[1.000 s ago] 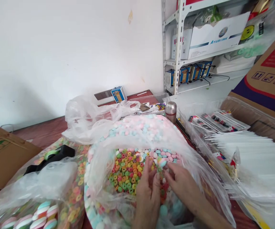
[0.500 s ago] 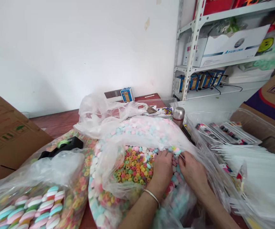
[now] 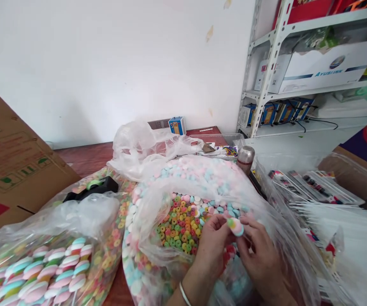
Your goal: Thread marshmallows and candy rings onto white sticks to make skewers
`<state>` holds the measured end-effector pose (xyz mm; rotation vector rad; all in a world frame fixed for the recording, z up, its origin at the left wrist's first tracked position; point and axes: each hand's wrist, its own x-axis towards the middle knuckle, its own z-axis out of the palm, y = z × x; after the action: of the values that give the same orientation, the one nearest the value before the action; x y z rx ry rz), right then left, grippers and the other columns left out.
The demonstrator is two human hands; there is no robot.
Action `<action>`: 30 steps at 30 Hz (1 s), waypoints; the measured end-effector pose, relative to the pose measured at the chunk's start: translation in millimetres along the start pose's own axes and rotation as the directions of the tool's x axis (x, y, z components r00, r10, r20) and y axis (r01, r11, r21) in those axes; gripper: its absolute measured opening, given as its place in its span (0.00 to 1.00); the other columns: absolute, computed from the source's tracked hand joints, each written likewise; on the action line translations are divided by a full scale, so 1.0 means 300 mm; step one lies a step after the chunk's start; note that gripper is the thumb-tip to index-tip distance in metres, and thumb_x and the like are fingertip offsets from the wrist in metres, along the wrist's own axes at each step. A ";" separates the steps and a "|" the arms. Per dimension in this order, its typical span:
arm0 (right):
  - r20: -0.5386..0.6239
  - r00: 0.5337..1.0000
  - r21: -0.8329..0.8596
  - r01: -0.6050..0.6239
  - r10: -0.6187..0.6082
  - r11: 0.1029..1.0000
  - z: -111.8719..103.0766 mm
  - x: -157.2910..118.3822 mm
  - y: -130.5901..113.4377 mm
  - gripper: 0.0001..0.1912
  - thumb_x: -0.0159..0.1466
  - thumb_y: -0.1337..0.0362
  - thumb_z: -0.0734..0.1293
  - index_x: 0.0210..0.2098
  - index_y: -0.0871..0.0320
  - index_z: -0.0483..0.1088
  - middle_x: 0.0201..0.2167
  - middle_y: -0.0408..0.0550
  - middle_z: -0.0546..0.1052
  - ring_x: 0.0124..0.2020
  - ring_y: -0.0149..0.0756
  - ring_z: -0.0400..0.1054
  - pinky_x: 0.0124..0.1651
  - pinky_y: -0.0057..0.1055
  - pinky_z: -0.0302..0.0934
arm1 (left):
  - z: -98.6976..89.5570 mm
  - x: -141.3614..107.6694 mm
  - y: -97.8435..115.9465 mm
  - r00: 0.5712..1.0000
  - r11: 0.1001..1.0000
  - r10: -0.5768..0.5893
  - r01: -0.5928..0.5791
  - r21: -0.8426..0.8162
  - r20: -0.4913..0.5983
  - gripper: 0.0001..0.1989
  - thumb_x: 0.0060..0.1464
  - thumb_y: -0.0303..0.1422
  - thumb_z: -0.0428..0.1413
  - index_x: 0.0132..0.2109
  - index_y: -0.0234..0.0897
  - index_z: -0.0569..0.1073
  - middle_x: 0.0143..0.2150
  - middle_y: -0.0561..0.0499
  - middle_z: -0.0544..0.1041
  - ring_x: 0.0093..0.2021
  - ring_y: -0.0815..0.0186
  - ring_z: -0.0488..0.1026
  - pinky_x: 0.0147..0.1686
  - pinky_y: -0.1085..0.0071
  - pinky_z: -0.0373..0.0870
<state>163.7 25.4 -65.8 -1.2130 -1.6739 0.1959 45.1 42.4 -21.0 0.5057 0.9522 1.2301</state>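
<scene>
Between my two hands sits a small candy stack, a pink, white and blue marshmallow with a yellow-green gummy ring at its upper left end. My left hand pinches at the gummy end with closed fingers. From the right, my right hand grips the marshmallow side, its fingers curled; any stick there is hidden. Below and behind the hands, an opened clear bag holds loose ring gummies in several colours. Around them are pastel marshmallow discs in a larger plastic bag.
Finished marshmallow skewers lie on a gummy bag at left, near a black tape dispenser. A cardboard box stands behind. A metal flask, white sticks and a clear bin with packets are at right.
Both hands have come up out of the marshmallows and drawn together, with the candy stack now showing between their fingers. The view has shifted a little to the left.
</scene>
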 end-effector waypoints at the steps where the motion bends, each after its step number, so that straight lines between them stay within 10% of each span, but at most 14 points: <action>1: 0.005 0.998 -0.017 0.070 -0.070 0.997 0.003 -0.008 -0.006 0.10 0.65 0.67 0.64 0.46 0.54 0.71 0.49 0.54 0.77 0.55 0.44 0.70 0.56 0.44 0.66 | 0.000 -0.010 0.005 1.000 0.998 -0.012 0.012 -0.055 -0.003 0.15 0.43 0.34 0.69 0.35 0.33 0.74 0.30 0.51 0.77 0.28 0.70 0.72 0.27 0.77 0.67; 4: 0.032 0.993 0.017 0.116 -0.116 0.993 0.005 -0.029 -0.020 0.15 0.63 0.71 0.66 0.49 0.53 0.70 0.49 0.53 0.77 0.52 0.43 0.73 0.49 0.39 0.70 | -0.011 -0.039 0.017 0.999 0.992 -0.034 0.035 -0.118 0.006 0.12 0.45 0.33 0.69 0.36 0.33 0.76 0.29 0.50 0.77 0.26 0.71 0.71 0.27 0.78 0.66; 7: 0.069 0.994 0.218 -0.103 0.090 0.970 0.003 -0.032 -0.042 0.13 0.64 0.67 0.66 0.48 0.52 0.70 0.46 0.52 0.78 0.47 0.41 0.75 0.41 0.32 0.73 | -0.034 -0.063 0.027 0.999 0.993 -0.005 0.011 -0.119 0.053 0.11 0.48 0.33 0.67 0.38 0.33 0.78 0.33 0.47 0.79 0.31 0.69 0.74 0.33 0.75 0.70; 18: 0.251 0.803 0.616 -0.563 0.540 0.551 0.021 -0.002 -0.105 0.18 0.60 0.53 0.72 0.47 0.52 0.71 0.47 0.50 0.80 0.50 0.43 0.75 0.52 0.38 0.70 | -0.072 -0.089 0.005 0.995 0.994 0.099 -0.098 -0.045 0.021 0.08 0.52 0.34 0.66 0.38 0.35 0.79 0.37 0.48 0.80 0.35 0.66 0.76 0.37 0.72 0.72; 30: 0.365 0.782 0.514 -0.622 0.505 0.591 0.024 -0.006 -0.108 0.20 0.62 0.55 0.69 0.51 0.54 0.69 0.48 0.53 0.80 0.52 0.44 0.74 0.51 0.38 0.70 | -0.059 -0.100 0.046 0.998 0.994 0.062 -0.059 0.092 -0.032 0.20 0.39 0.34 0.72 0.42 0.34 0.82 0.40 0.42 0.83 0.44 0.55 0.79 0.47 0.64 0.74</action>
<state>138.0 11.4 -50.0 -1.1875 -1.1391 1.2025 21.6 15.4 -9.7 0.5902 1.0320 1.2580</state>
